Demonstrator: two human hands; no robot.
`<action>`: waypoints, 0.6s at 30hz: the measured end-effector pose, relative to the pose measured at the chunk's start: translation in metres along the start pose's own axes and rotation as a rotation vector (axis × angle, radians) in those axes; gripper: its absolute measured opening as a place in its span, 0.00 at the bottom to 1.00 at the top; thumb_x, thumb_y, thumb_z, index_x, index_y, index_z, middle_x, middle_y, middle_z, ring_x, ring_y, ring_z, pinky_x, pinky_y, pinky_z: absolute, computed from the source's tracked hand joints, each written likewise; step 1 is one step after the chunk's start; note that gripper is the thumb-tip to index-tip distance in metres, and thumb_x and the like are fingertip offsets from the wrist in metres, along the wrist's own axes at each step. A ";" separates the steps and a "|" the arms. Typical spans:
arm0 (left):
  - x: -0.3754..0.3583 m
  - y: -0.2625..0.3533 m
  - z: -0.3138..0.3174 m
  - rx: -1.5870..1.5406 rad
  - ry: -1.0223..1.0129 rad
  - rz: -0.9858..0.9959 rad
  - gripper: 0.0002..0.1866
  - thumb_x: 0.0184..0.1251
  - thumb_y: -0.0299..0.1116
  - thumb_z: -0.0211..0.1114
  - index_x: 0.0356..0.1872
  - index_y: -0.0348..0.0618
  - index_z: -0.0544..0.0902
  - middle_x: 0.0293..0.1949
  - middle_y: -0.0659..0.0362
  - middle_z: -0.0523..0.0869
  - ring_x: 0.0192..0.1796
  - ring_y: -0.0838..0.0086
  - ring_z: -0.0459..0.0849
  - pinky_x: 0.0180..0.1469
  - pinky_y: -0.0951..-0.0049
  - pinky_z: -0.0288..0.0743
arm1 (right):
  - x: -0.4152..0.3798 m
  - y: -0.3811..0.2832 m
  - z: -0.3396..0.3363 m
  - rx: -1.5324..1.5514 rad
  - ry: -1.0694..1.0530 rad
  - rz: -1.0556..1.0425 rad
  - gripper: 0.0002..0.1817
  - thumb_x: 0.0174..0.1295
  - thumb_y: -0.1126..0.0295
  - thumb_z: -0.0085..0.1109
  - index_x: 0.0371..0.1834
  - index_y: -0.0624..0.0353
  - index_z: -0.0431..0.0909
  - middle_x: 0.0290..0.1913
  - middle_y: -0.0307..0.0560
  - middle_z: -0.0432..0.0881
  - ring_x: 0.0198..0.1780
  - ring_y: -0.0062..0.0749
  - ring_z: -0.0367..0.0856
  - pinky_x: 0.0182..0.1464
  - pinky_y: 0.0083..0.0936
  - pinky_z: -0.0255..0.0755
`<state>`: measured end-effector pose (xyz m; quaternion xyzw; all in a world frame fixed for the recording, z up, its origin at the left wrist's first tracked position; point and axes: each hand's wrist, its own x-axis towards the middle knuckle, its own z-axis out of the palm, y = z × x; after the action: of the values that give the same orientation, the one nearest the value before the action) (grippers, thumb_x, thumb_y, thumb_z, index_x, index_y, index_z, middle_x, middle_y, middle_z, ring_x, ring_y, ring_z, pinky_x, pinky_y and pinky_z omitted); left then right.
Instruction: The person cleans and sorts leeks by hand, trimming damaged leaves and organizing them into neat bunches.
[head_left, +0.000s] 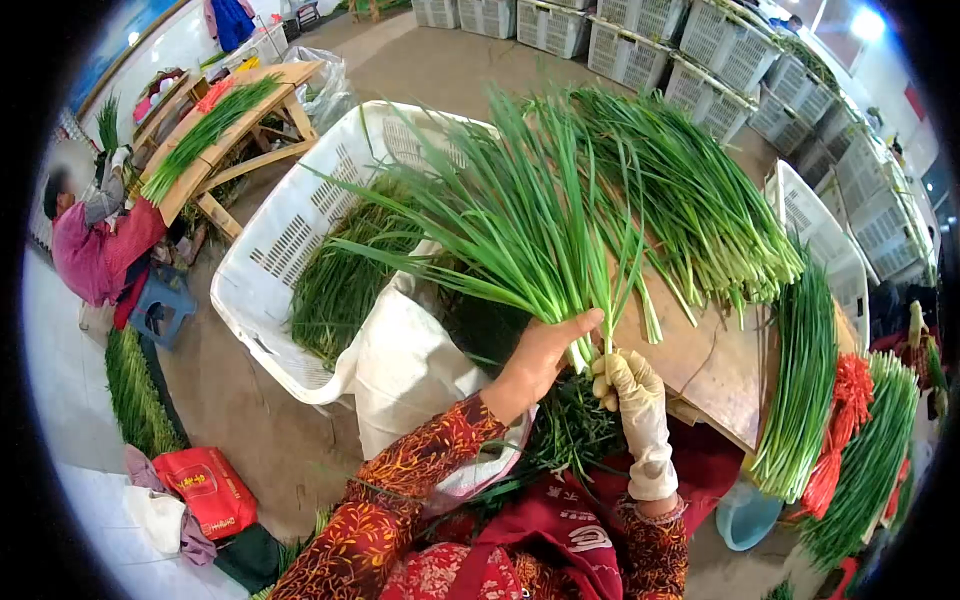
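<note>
My left hand, bare, is closed around the pale stem ends of a fanned bunch of long green leafy stalks. Just to its right, my right hand, in a cream glove, has its fingers closed at the lower ends of a few stalks. The leaves spread up and to the left over a white crate. Behind the bunch, a large pile of the same stalks lies on a wooden board. Another bundle lies along the board's right edge, beside red ties.
The white crate with loose greens and a white sack stands left. A co-worker sits far left by a wooden bench. Stacked crates line the back. A blue basin is at lower right.
</note>
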<state>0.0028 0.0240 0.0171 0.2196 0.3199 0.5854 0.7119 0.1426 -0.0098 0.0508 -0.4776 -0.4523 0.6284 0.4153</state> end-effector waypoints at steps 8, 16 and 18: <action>-0.015 0.007 0.000 -0.054 0.036 -0.182 0.13 0.58 0.34 0.63 0.42 0.40 0.77 0.34 0.63 0.81 0.34 0.81 0.79 0.36 0.79 0.73 | 0.001 -0.006 -0.004 -0.104 -0.063 -0.003 0.14 0.64 0.59 0.50 0.34 0.59 0.75 0.22 0.32 0.72 0.21 0.11 0.63 0.24 0.09 0.57; -0.005 -0.010 -0.015 -0.046 -0.161 -0.171 0.18 0.57 0.33 0.64 0.48 0.40 0.74 0.41 0.60 0.81 0.41 0.77 0.80 0.45 0.72 0.75 | -0.002 -0.011 -0.008 -0.133 -0.195 0.085 0.16 0.65 0.57 0.45 0.30 0.58 0.74 0.20 0.33 0.70 0.20 0.14 0.63 0.23 0.11 0.56; -0.008 -0.009 -0.010 -0.044 -0.157 -0.204 0.18 0.56 0.33 0.65 0.48 0.41 0.74 0.41 0.60 0.81 0.41 0.77 0.79 0.45 0.72 0.75 | -0.002 -0.010 -0.010 -0.158 -0.185 0.113 0.17 0.64 0.56 0.46 0.29 0.59 0.74 0.20 0.33 0.70 0.20 0.14 0.63 0.23 0.12 0.57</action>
<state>0.0008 0.0134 0.0053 0.2153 0.2712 0.4976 0.7953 0.1533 -0.0076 0.0598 -0.4735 -0.5092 0.6544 0.2971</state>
